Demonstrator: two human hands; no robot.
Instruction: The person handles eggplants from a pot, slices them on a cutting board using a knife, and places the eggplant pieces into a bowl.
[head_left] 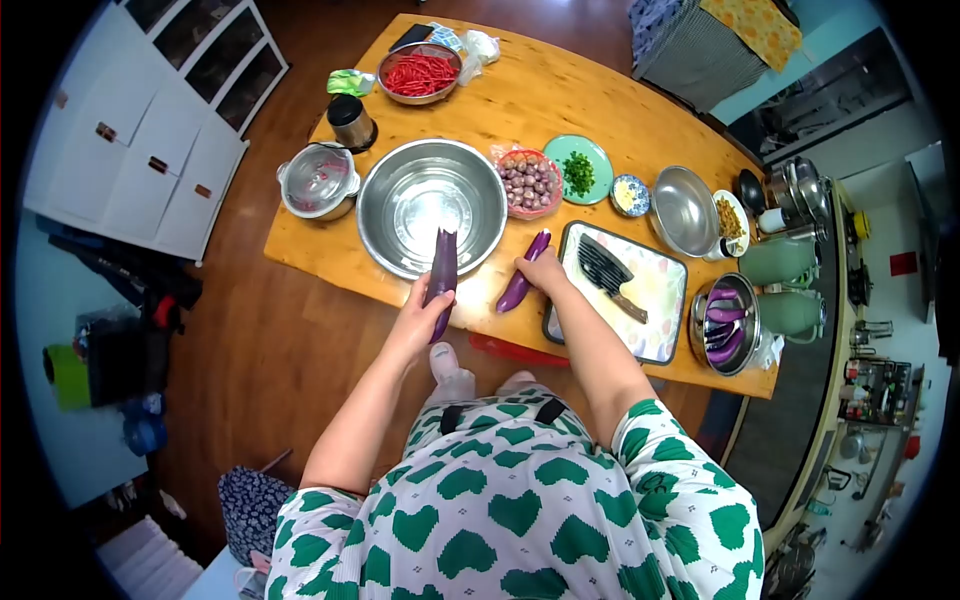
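A person stands at the worktop's (330, 255) near edge. The left hand (425, 305) grips one aubergine (442, 275) upright over the steel bowl's (395, 215) rim; right-hand fingers (530, 268) press together on a second aubergine (524, 285) lying diagonally beside the cutting board (660, 300).

We see a glossy wooden table (560, 95), a shiny metal bowl (432, 207), smooth glossy-skinned eggplants (443, 272), and a matt metal cleaver (608, 272).

White top, green heart print
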